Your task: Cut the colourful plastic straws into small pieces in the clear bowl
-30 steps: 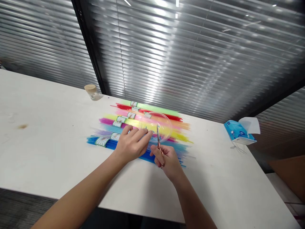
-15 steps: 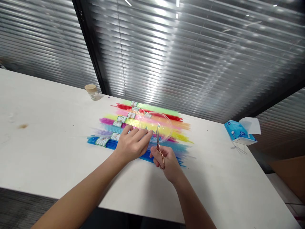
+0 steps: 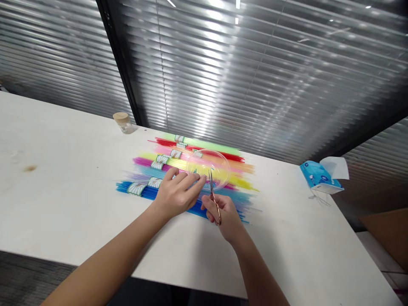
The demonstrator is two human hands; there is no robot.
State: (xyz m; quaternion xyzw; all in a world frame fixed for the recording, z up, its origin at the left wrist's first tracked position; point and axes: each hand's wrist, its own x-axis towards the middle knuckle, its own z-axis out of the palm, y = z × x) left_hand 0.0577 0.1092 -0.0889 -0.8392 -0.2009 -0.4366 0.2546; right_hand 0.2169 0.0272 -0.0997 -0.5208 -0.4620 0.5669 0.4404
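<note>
My right hand grips a pair of scissors with copper-coloured handles, their slim blades pointing away from me. Just left of the blades, my left hand has its fingers curled and pressed together. What they hold, if anything, is too small to make out. A round clear plastic bowl lies beyond my fingertips. Beneath the bowl and hands, bundles of thin coloured sticks are laid in rows, from blue nearest me through purple, yellow and pink to red and green. Patterned paper bands wrap them.
A jar with a wooden-looking lid stands at the table's back edge, left of the bundles. On the right is a blue tissue pack with a tissue sticking out. Metal blinds rise behind the white table.
My left fingertips have shifted slightly right, closer to the scissor blades. My right hand has barely moved.
</note>
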